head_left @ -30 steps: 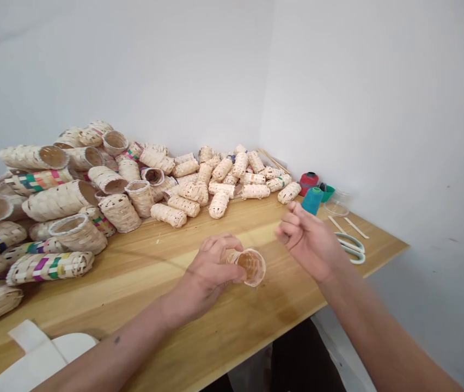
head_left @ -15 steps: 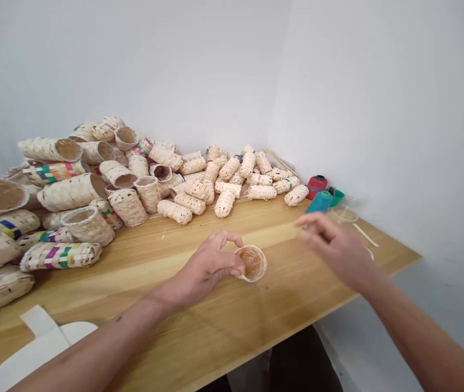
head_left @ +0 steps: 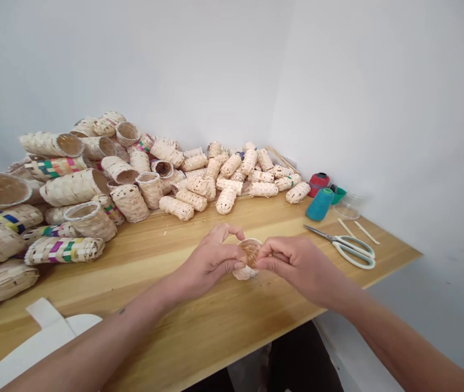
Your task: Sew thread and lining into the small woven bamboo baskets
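A small woven basket (head_left: 245, 273) of pale strips stands on the table in front of me, its round mouth facing up toward me. My left hand (head_left: 215, 256) grips it by the left side of the rim, thumb and fingers pinched on the edge. At the right side of the rim is my right hand (head_left: 293, 261), its thumb and fingertips pressed together. Whatever lies between those fingertips is too small to make out. Scissors (head_left: 348, 247) with pale handles lie to the right of my right hand, blades pointing left.
A large pile of woven baskets (head_left: 93, 179) fills the left and back of the table (head_left: 166, 326). A blue thread cone (head_left: 319, 204), a red thread cone (head_left: 318, 184) and a clear plastic tub (head_left: 347, 207) stand at back right, near pale strips (head_left: 366, 232). White flat material (head_left: 31, 354) lies front left.
My right hand has come left and down from near the thread cones to the basket's rim, uncovering the scissors. My left hand keeps its grip, and the basket now tilts more upright.
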The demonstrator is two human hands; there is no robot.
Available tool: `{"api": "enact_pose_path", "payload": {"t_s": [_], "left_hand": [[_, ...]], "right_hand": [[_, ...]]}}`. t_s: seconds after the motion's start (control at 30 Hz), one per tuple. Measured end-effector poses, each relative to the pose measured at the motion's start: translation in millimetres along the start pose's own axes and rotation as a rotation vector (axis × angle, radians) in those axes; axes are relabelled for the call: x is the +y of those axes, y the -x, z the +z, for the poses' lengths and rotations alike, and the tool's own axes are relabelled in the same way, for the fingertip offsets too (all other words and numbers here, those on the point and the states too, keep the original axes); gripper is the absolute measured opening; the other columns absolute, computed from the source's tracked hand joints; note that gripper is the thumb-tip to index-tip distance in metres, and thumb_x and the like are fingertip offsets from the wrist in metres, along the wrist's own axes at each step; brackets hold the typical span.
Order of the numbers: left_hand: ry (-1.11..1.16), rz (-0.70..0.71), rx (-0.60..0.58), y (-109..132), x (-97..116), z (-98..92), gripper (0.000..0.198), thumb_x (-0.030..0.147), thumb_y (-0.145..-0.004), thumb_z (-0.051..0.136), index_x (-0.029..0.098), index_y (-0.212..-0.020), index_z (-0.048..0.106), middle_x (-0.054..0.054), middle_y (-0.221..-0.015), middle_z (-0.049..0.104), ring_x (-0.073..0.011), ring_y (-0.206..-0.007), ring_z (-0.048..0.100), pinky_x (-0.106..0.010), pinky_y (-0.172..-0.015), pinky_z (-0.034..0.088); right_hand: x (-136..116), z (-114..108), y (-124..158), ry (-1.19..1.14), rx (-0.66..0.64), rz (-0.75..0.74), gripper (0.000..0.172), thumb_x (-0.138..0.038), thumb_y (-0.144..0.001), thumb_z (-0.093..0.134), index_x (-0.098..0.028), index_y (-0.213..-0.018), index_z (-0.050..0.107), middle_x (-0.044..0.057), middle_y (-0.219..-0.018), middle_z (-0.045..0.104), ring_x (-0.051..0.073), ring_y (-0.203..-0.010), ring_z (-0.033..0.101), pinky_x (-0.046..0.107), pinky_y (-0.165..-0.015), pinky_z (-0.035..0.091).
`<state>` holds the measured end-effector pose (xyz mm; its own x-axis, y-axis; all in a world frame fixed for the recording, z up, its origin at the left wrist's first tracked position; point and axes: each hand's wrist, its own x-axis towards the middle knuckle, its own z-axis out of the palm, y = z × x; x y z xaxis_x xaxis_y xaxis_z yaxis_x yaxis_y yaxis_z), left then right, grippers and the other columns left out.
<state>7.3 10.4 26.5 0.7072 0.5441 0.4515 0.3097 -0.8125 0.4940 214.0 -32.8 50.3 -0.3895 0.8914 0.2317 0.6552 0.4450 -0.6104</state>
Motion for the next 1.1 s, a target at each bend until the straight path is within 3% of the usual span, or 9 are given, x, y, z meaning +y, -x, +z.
{"api": "enact_pose_path", "payload": {"t_s": [0.17,0.3,0.43,0.73,0.93,1.1], "left_hand": [[0.027,0.022,-0.010,0.1,0.0,1.8,0.022,0.023,-0.090,0.048,0.017,-0.078,0.066,-0.007,-0.107,0.049,-0.0192,-0.102,0.047,-0.033,-0.091,0.041],[0.016,0.030,-0.009,-0.2,-1.2,2.3,0.026,0.028,-0.092,0.045,0.018,-0.080,0.067,-0.007,-0.107,0.049,-0.0195,-0.101,0.048,-0.034,-0.090,0.042],[0.011,0.006,0.023,-1.4,-2.7,2.5,0.031,0.031,-0.092,0.043,0.017,-0.079,0.067,-0.008,-0.105,0.049,-0.0197,-0.099,0.049,-0.034,-0.088,0.043],[0.082,0.007,0.004,-1.7,-5.1,1.2,0.031,0.030,-0.092,0.043,0.015,-0.077,0.066,-0.007,-0.100,0.047,-0.0188,-0.098,0.050,-0.033,-0.090,0.042],[0.203,0.004,-0.051,0.5,0.3,0.5,0.025,0.027,-0.092,0.045,0.016,-0.079,0.064,-0.006,-0.101,0.047,-0.0156,-0.093,0.052,-0.028,-0.086,0.044],[0.197,-0.021,-0.033,0.6,-2.5,0.6,0.024,0.027,-0.092,0.044,0.016,-0.082,0.063,-0.006,-0.100,0.047,-0.0162,-0.093,0.052,-0.029,-0.086,0.044]], "right_hand": [[19.5,-0.2,-7.9,0.581,0.308,-0.162,0.031,-0.034,-0.096,0.041,-0.017,-0.076,0.057,0.002,-0.069,0.061,0.016,-0.062,0.054,0.027,-0.057,0.031],[50.0,-10.4,-15.6,0.747,0.468,-0.108,0.033,-0.036,-0.097,0.038,-0.017,-0.077,0.055,0.004,-0.071,0.061,0.017,-0.061,0.055,0.027,-0.055,0.029],[67.3,-10.8,-16.7,0.769,0.454,-0.066,0.034,-0.035,-0.097,0.035,-0.017,-0.076,0.054,0.005,-0.071,0.060,0.018,-0.063,0.056,0.027,-0.056,0.031],[80.9,6.0,-24.3,0.755,0.447,-0.011,0.029,-0.033,-0.096,0.038,-0.017,-0.077,0.054,0.007,-0.072,0.062,0.020,-0.065,0.057,0.028,-0.056,0.031],[97.4,-18.6,-17.9,0.727,0.553,0.182,0.021,-0.029,-0.093,0.043,-0.018,-0.080,0.056,0.010,-0.074,0.065,0.024,-0.066,0.057,0.030,-0.054,0.028],[105.0,-35.2,-7.3,0.701,0.537,0.304,0.019,-0.030,-0.091,0.044,-0.019,-0.083,0.058,0.008,-0.078,0.066,0.023,-0.068,0.057,0.029,-0.054,0.028]]}}
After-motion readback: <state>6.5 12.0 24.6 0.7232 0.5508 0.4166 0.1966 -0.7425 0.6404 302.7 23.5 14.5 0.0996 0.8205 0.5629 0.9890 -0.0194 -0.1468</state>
